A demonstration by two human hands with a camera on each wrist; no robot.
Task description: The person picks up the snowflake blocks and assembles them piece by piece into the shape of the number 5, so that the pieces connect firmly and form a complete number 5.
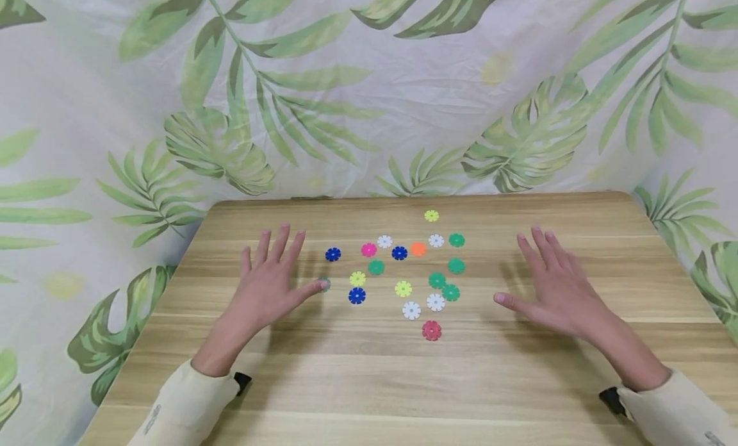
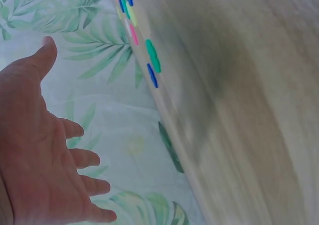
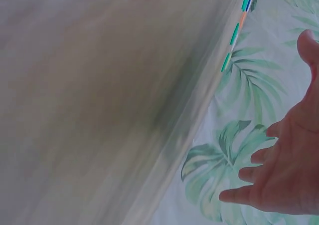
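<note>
Several small notched plastic discs lie flat and loose in the middle of the wooden table. Nearest the front is a red disc (image 1: 428, 334); a yellow disc (image 1: 428, 216) lies farthest back. Between them are green, white, blue, pink and orange discs, such as an orange disc (image 1: 418, 249) and a blue disc (image 1: 357, 300). To their left my left hand (image 1: 265, 289) hovers palm down, fingers spread, holding nothing. Its thumb partly hides a green disc (image 2: 153, 56). My right hand (image 1: 565, 295) hovers right of the discs, fingers straight and thumb out, also holding nothing.
The wooden table (image 1: 346, 395) reaches back to a leaf-patterned cloth (image 1: 357, 132), which also hangs at both sides. A dark strip (image 1: 311, 197) shows at the table's back edge. Both forearms wear pale sleeves, such as the left sleeve (image 1: 187, 404).
</note>
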